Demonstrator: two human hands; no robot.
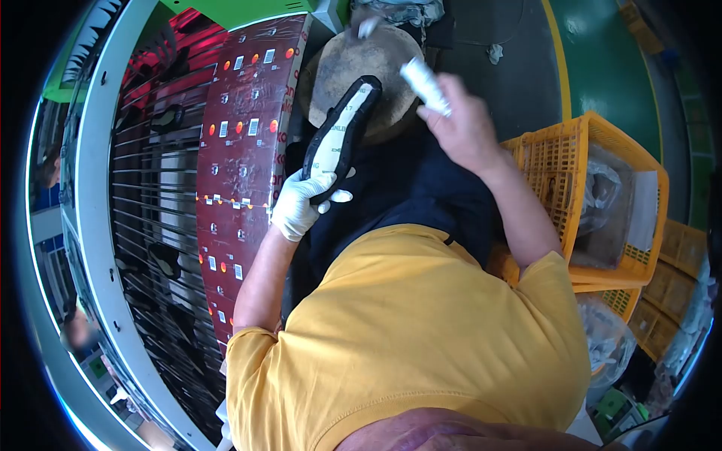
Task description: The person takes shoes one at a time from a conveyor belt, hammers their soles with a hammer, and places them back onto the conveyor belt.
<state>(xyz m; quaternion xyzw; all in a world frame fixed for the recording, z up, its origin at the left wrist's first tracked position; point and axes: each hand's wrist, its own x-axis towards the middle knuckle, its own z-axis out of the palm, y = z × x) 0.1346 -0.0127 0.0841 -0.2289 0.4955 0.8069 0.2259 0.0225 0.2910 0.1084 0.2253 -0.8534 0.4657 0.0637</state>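
Observation:
My left hand (301,201), in a white glove, is closed around the heel end of a black shoe upper (340,139). Its pale insole with printed lettering faces up, and the toe points away from me over a round, worn block (342,68). Bare and raised to the right of the shoe, my right hand (465,124) grips the white-wrapped handle of a hammer (426,86). The hammer's head is smeared by motion above the far part of the block. Hammer and shoe are apart.
Left of me stands a patterned dark red panel (244,135), beside a rack of dark rods (162,203) carrying black shoe parts. An orange plastic crate (583,158) with plastic bags inside is close on my right. A yellow line (560,68) crosses the floor beyond.

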